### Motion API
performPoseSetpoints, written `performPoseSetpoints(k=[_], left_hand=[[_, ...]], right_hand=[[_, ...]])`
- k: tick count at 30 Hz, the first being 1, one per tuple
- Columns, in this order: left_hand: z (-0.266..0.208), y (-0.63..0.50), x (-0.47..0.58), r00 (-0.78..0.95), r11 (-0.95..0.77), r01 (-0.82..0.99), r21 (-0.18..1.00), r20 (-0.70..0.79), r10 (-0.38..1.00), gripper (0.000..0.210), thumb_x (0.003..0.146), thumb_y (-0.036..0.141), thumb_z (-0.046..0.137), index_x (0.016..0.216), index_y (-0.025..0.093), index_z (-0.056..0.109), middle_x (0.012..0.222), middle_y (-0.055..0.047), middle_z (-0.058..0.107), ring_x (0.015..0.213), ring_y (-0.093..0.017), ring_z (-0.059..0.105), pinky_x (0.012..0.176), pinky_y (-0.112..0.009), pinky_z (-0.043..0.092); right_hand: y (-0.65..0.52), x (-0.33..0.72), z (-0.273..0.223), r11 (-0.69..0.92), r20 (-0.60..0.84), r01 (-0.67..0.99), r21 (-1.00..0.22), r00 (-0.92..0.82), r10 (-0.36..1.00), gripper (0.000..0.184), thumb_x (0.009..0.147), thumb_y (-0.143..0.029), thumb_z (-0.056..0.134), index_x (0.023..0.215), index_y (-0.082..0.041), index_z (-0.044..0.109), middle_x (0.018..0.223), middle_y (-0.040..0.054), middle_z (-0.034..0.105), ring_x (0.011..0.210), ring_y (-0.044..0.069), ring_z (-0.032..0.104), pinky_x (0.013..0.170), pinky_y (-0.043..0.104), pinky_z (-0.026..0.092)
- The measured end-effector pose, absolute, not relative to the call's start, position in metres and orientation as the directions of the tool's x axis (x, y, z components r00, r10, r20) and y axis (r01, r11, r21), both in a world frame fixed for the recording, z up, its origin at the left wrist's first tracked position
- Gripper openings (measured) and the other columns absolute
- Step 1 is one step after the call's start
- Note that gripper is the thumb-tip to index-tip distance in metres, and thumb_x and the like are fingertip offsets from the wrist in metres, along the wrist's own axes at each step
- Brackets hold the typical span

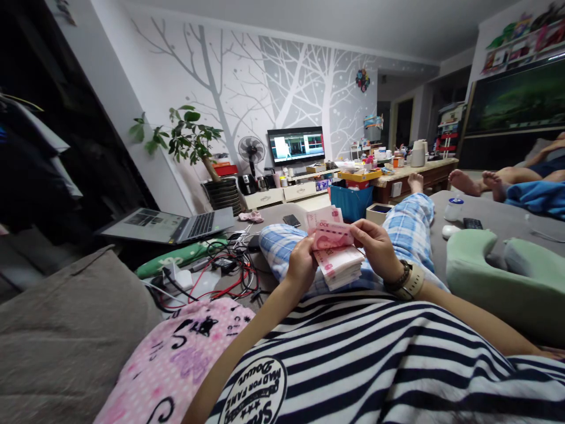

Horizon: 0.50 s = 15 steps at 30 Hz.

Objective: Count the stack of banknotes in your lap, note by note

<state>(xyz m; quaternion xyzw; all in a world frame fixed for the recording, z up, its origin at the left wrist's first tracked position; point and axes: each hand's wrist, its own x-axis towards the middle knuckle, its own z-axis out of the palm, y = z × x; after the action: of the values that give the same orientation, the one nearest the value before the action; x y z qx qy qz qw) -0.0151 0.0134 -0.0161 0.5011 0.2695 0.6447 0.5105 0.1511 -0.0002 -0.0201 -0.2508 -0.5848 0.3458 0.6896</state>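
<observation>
A thick stack of pink 100 banknotes (341, 270) is between my two hands, above my lap in plaid trousers. My left hand (302, 260) is closed round the left side of the stack. With its fingers pinched, my right hand (378, 247) grips the right edge of a top banknote (332, 237), which is bent up from the stack. More notes stick up behind it. A watch (411, 281) and a dark bracelet are on my right wrist.
An open laptop (176, 227) lies left, near tangled cables (238, 271). A phone (291, 220) lies beyond my knee. At the right are a green neck pillow (498, 277), a white mouse (449, 231) and another person's feet (479, 184). A cluttered table (384, 181) stands ahead.
</observation>
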Motion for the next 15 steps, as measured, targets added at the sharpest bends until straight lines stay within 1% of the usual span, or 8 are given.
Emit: performPoseSetpoints(k=[2, 5, 7, 10, 12, 15], left_hand=[[-0.019, 0.017, -0.015, 0.078, -0.311, -0.416, 0.854, 0.374, 0.924, 0.014, 0.074, 0.024, 0.062, 0.064, 0.017, 0.069, 0.07, -0.005, 0.07, 0.068, -0.019, 0.062, 0.065, -0.03, 0.052], [-0.024, 0.024, -0.014, 0.138, -0.226, -0.503, 0.834, 0.336, 0.932, 0.012, 0.073, 0.027, 0.065, 0.064, 0.02, 0.068, 0.068, -0.005, 0.07, 0.073, -0.023, 0.067, 0.069, -0.034, 0.055], [-0.027, 0.027, -0.013, 0.168, -0.183, -0.54, 0.822, 0.318, 0.933, 0.012, 0.073, 0.03, 0.068, 0.071, 0.019, 0.07, 0.07, -0.006, 0.072, 0.079, -0.026, 0.07, 0.075, -0.037, 0.057], [-0.028, 0.027, -0.011, 0.186, -0.171, -0.56, 0.811, 0.324, 0.928, 0.02, 0.072, 0.031, 0.071, 0.083, 0.015, 0.076, 0.08, -0.009, 0.076, 0.086, -0.028, 0.073, 0.085, -0.041, 0.058], [-0.027, 0.026, -0.011, 0.205, -0.162, -0.567, 0.808, 0.328, 0.922, 0.023, 0.071, 0.03, 0.072, 0.087, 0.014, 0.077, 0.085, -0.01, 0.078, 0.091, -0.029, 0.074, 0.09, -0.042, 0.057], [-0.026, 0.024, -0.012, 0.23, -0.157, -0.559, 0.814, 0.334, 0.914, 0.025, 0.069, 0.03, 0.075, 0.089, 0.015, 0.078, 0.087, -0.009, 0.079, 0.094, -0.03, 0.074, 0.092, -0.044, 0.057]], right_hand=[[0.0, 0.151, -0.02, 0.635, 0.633, -0.184, -0.75, 0.079, 0.77, 0.036, 0.079, -0.053, 0.076, 0.069, -0.02, 0.066, 0.058, -0.0038, 0.051, 0.053, 0.01, 0.04, 0.051, 0.026, 0.031], [0.0, 0.152, -0.021, 0.638, 0.636, -0.177, -0.749, 0.076, 0.768, 0.037, 0.079, -0.054, 0.076, 0.068, -0.02, 0.066, 0.056, -0.0037, 0.052, 0.052, 0.011, 0.042, 0.05, 0.026, 0.031], [-0.001, 0.152, -0.022, 0.627, 0.63, -0.177, -0.759, 0.043, 0.775, 0.038, 0.08, -0.055, 0.074, 0.069, -0.02, 0.066, 0.055, -0.0027, 0.056, 0.051, 0.011, 0.044, 0.05, 0.027, 0.033], [-0.002, 0.152, -0.021, 0.606, 0.617, -0.177, -0.776, -0.011, 0.787, 0.04, 0.083, -0.058, 0.071, 0.071, -0.02, 0.066, 0.055, -0.0005, 0.061, 0.05, 0.013, 0.049, 0.05, 0.028, 0.035], [-0.003, 0.152, -0.021, 0.612, 0.621, -0.161, -0.774, -0.001, 0.784, 0.041, 0.08, -0.058, 0.074, 0.069, -0.02, 0.065, 0.056, -0.0006, 0.061, 0.051, 0.013, 0.049, 0.051, 0.028, 0.037], [0.0, 0.152, -0.02, 0.628, 0.625, -0.145, -0.765, 0.07, 0.777, 0.041, 0.072, -0.055, 0.082, 0.067, -0.021, 0.06, 0.059, -0.0027, 0.057, 0.054, 0.012, 0.048, 0.052, 0.027, 0.037]])
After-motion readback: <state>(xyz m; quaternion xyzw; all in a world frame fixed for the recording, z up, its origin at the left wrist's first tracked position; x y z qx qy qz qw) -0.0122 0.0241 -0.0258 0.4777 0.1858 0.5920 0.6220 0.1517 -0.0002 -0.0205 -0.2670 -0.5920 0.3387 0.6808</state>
